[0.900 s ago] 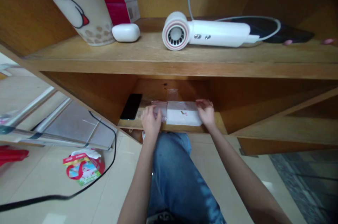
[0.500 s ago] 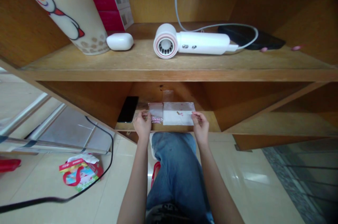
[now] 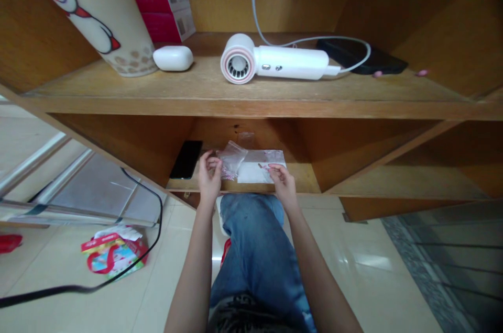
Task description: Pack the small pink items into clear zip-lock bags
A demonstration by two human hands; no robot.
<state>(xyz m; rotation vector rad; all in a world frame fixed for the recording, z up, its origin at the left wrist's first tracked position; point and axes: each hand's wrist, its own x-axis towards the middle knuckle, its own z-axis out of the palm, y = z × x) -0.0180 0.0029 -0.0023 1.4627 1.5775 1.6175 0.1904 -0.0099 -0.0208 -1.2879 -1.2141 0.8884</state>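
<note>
In the lower shelf compartment my left hand (image 3: 210, 175) is closed on the edge of a small clear plastic bag (image 3: 233, 157), which is tilted up and has pink bits at its bottom. Right of it lies a white sheet (image 3: 253, 174), flat on the shelf. My right hand (image 3: 283, 184) reaches over the sheet's right part, its thumb and fingers pinched together at a tiny pink and brown piece (image 3: 263, 166). Whether that piece is between the fingertips or just beside them is too small to tell. A black phone (image 3: 186, 159) lies left of my left hand.
On the upper shelf (image 3: 251, 107) are a white hair dryer (image 3: 291, 62), a white earbud case (image 3: 173, 58), a milk tea cup (image 3: 121, 24), pink boxes (image 3: 151, 0) and a black pouch (image 3: 361, 56). A black cable (image 3: 161, 218) and a colourful bag (image 3: 113, 254) are at the floor's left.
My left hand has lifted and tilted the clear bag, which lay flat before. My right hand has moved left from the sheet's right edge to the tiny pieces. The view has shifted slightly.
</note>
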